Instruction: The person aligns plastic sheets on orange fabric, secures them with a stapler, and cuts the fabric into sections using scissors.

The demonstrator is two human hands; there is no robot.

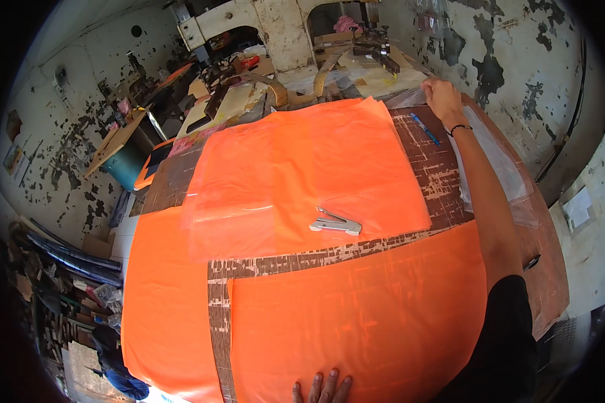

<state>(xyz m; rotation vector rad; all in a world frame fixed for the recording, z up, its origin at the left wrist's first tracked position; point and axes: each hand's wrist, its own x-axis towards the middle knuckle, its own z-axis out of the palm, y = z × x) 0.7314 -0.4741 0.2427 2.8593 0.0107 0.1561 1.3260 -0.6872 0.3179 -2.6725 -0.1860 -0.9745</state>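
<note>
My left hand (323, 387) rests with its fingers stretched out on a large orange plastic sheet (356, 309) at the near side of the table; only its fingers show. My right hand (444, 101) reaches to the far right, its fingers curled closed at the edge of a clear plastic sheet (494, 158). In the middle lies a stack of orange plastic sheets (343, 154), with a grey stapler (336, 222) on top. Another orange sheet (165, 295) covers the left side. Just left of my right forearm lies a blue pen (425, 129).
The table (440, 178) has a worn brown top. At its back stands a large pale machine frame (282, 33) with tools around it. A teal drum (124, 168) stands at left, above a pile of dark rolls (70, 258). Peeling walls (517, 67) close in the right.
</note>
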